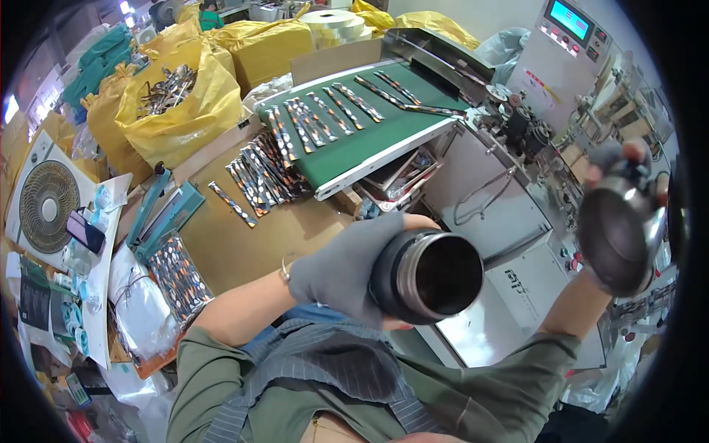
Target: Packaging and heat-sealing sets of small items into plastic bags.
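Note:
My left hand (336,269), in a grey glove, is wrapped around a dark insulated bottle (389,277) in front of my chest. The bottle is tilted so its uncapped steel mouth faces up toward me; its inside is too dark to make out. Off to the right, my raised right hand (636,159) grips a round metal cup-shaped lid (619,232), its hollow side toward me. That hand is somewhat blurred, with fingertips showing over the lid's upper edge. Lid and bottle are well apart.
Slim patterned packets (336,111) lie spaced on a green conveyor belt (384,140); more are heaped (266,173) on the brown table (214,255). A teal sealer (166,214), a fan (48,199) and yellow sacks (159,136) stand left. Machinery with a control panel (565,37) is right.

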`<action>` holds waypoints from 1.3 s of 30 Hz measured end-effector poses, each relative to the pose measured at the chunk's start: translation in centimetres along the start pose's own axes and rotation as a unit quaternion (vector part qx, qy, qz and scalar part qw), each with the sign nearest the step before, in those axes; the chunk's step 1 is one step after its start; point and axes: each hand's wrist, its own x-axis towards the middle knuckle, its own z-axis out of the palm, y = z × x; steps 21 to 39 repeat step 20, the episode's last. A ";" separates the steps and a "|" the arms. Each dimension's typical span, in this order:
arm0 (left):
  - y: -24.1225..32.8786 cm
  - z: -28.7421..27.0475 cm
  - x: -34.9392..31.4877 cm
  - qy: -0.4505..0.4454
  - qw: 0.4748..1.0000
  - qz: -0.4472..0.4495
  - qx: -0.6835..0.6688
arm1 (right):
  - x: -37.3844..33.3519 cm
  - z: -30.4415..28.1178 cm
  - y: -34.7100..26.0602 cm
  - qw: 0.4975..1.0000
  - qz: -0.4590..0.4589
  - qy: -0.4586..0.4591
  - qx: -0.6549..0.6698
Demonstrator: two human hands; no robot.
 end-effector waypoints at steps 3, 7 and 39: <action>0.6 -0.8 0.7 0.004 0.997 0.065 0.044 | -4.4 -4.4 1.0 0.989 -0.123 0.040 -0.069; 0.8 -0.6 1.1 0.065 0.971 0.195 0.125 | -9.9 -7.2 4.2 0.945 -0.253 0.151 -0.142; 4.6 -0.8 2.4 0.148 0.887 0.363 0.244 | -11.2 -7.4 6.6 0.922 -0.268 0.250 -0.124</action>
